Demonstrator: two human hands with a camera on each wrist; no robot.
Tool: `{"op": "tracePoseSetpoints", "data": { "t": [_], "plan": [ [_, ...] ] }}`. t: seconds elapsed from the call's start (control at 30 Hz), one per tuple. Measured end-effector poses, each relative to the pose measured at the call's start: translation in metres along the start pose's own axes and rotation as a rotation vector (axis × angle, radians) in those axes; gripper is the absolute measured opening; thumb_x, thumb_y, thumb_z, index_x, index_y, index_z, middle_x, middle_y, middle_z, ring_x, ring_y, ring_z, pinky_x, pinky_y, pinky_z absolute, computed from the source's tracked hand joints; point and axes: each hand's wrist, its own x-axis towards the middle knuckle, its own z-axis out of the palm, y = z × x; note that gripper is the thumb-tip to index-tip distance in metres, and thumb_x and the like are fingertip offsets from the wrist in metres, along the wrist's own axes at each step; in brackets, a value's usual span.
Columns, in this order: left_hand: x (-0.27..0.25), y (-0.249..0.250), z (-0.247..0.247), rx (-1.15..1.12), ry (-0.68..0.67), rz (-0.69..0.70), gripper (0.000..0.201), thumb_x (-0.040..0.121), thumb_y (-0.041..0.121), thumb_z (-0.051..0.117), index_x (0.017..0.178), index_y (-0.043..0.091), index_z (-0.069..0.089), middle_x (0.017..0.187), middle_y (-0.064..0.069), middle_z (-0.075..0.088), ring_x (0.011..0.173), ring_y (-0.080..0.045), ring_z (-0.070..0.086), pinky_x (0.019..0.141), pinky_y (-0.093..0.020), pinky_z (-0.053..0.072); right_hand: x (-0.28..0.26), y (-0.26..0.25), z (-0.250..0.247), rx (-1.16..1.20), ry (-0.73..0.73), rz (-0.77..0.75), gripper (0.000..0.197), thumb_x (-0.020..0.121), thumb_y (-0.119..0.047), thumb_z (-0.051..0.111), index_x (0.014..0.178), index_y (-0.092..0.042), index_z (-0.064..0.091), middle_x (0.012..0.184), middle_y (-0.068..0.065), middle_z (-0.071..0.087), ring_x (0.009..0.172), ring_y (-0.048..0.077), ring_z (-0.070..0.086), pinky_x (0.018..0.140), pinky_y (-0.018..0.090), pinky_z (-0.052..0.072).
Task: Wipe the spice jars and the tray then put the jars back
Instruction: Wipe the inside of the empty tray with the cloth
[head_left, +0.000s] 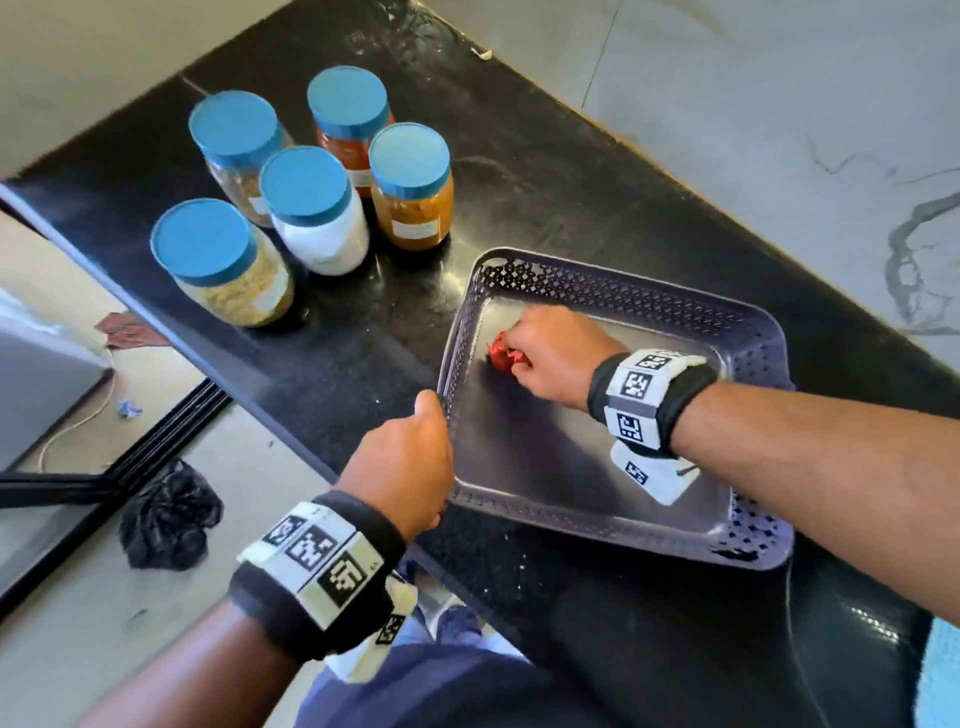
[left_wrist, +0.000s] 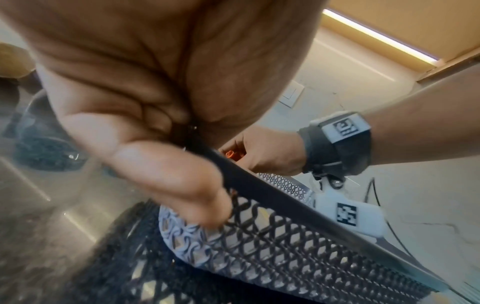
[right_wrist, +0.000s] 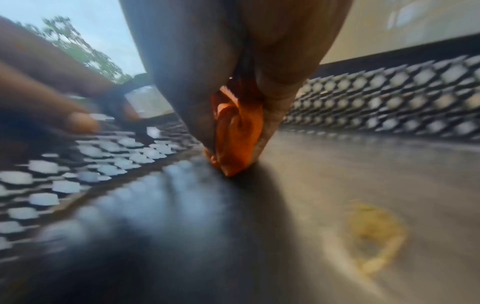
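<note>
Your left hand (head_left: 402, 462) grips the near-left rim of the dark perforated tray (head_left: 748, 332), the thumb lying on top of the rim and the fingers curled against the mesh wall, as the left wrist view confirms (left_wrist: 145, 144). Your right hand (head_left: 558, 353) is inside the tray, fingers closed around a small bunched orange-red cloth (head_left: 503, 354) that is pressed against the tray floor near its far-left corner; the right wrist view shows the cloth (right_wrist: 236, 131) pinched between thumb and fingers with its lower tip touching the floor. In that same view a yellowish ring-shaped stain (right_wrist: 374, 236) lies on the tray floor, apart from the cloth. The tray sits flat on a black countertop (head_left: 519, 171), close to its near edge. Five spice jars with blue lids stand upright on the countertop, outside the tray and to its far left, clustered together: one with pale yellow contents (head_left: 223, 262) nearest the counter's left edge, one with white powder (head_left: 314, 210) in the middle, one with orange-brown powder (head_left: 413, 187) closest to the tray, one with red-orange contents (head_left: 349, 122) behind it, and one with tan contents (head_left: 236, 150) at the far left. A crumpled black bag (head_left: 169, 514) lies on the floor below the counter.
</note>
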Motion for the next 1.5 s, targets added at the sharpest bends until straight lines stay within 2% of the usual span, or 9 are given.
{"op": "tracePoseSetpoints", "data": {
  "t": [0.17, 0.27, 0.57, 0.73, 1.0, 1.17, 1.3, 1.4, 1.5],
  "plan": [
    [-0.003, 0.009, -0.009, 0.147, 0.038, 0.023, 0.035, 0.085, -0.005, 0.059, 0.093, 0.012, 0.03, 0.091, -0.018, 0.07, 0.091, -0.045, 0.069, 0.066, -0.04, 0.039, -0.022, -0.058, 0.024, -0.031, -0.26, -0.421, 0.022, 0.092, -0.028, 0.064, 0.1, -0.009, 0.07, 0.1, 0.008, 0.065, 0.089, 0.026, 0.065, 0.074, 0.031, 0.051],
    [0.001, 0.004, -0.013, 0.162, 0.057, 0.031, 0.037, 0.085, -0.003, 0.065, 0.094, 0.011, 0.032, 0.083, -0.016, 0.068, 0.077, -0.04, 0.067, 0.065, -0.044, 0.046, -0.038, -0.052, 0.011, -0.108, -0.343, -0.455, 0.017, 0.091, -0.016, 0.061, 0.099, -0.004, 0.069, 0.103, 0.009, 0.062, 0.087, 0.025, 0.061, 0.074, 0.033, 0.05],
    [0.019, -0.009, -0.019, 0.146, 0.063, 0.035, 0.03, 0.089, -0.001, 0.064, 0.094, 0.009, 0.036, 0.078, -0.015, 0.069, 0.064, -0.035, 0.066, 0.066, -0.047, 0.06, -0.144, 0.042, 0.02, -0.195, -0.699, -0.169, 0.017, 0.077, -0.008, 0.054, 0.084, -0.015, 0.068, 0.089, 0.003, 0.065, 0.085, 0.025, 0.063, 0.075, 0.039, 0.055],
    [0.018, -0.005, -0.018, 0.193, 0.105, 0.035, 0.017, 0.099, 0.004, 0.051, 0.097, 0.006, 0.034, 0.066, -0.006, 0.057, 0.049, -0.02, 0.054, 0.045, -0.027, 0.038, -0.153, 0.033, 0.022, -0.181, -0.7, -0.019, 0.02, 0.07, -0.002, 0.065, 0.086, -0.013, 0.064, 0.088, 0.008, 0.062, 0.08, 0.03, 0.062, 0.062, 0.032, 0.044],
    [0.024, -0.004, -0.025, 0.158, 0.041, 0.021, 0.01, 0.099, -0.001, 0.043, 0.095, 0.007, 0.038, 0.075, -0.015, 0.068, 0.053, -0.024, 0.064, 0.042, -0.028, 0.046, -0.122, 0.007, 0.021, 0.153, -0.405, 0.237, 0.012, 0.075, -0.005, 0.058, 0.068, -0.008, 0.067, 0.065, 0.006, 0.063, 0.068, 0.028, 0.061, 0.057, 0.029, 0.048],
    [0.031, -0.006, -0.026, 0.225, 0.05, 0.046, 0.022, 0.1, 0.005, 0.05, 0.086, 0.012, 0.035, 0.07, -0.008, 0.064, 0.054, -0.02, 0.06, 0.046, -0.032, 0.044, -0.065, -0.006, 0.007, 0.272, -0.203, 0.165, 0.008, 0.075, -0.005, 0.065, 0.079, -0.007, 0.071, 0.066, 0.004, 0.063, 0.069, 0.026, 0.059, 0.059, 0.026, 0.044],
    [0.033, -0.007, -0.029, 0.151, 0.04, 0.039, 0.01, 0.101, 0.007, 0.047, 0.094, 0.005, 0.041, 0.082, -0.019, 0.07, 0.056, -0.029, 0.063, 0.06, -0.042, 0.058, -0.038, 0.011, -0.03, 0.362, -0.024, 0.207, 0.014, 0.072, -0.008, 0.069, 0.064, -0.017, 0.061, 0.07, -0.002, 0.065, 0.065, 0.016, 0.064, 0.05, 0.018, 0.036],
    [0.025, -0.004, -0.03, -0.05, 0.078, 0.057, 0.018, 0.109, 0.021, 0.037, 0.106, 0.004, 0.042, 0.074, -0.016, 0.069, 0.056, -0.029, 0.072, 0.056, -0.041, 0.061, -0.041, 0.024, -0.041, 0.51, -0.015, 0.297, 0.005, 0.074, -0.007, 0.072, 0.072, -0.011, 0.069, 0.069, 0.003, 0.073, 0.062, 0.017, 0.072, 0.052, 0.024, 0.055],
    [0.014, 0.006, -0.028, -0.173, -0.109, 0.052, 0.019, 0.108, 0.022, 0.044, 0.1, 0.006, 0.043, 0.07, -0.016, 0.074, 0.055, -0.032, 0.073, 0.059, -0.042, 0.063, -0.046, 0.032, -0.031, 0.671, 0.0, 0.381, 0.002, 0.075, -0.005, 0.075, 0.076, -0.005, 0.073, 0.072, 0.011, 0.075, 0.058, 0.016, 0.07, 0.058, 0.026, 0.058]
  ]
}}
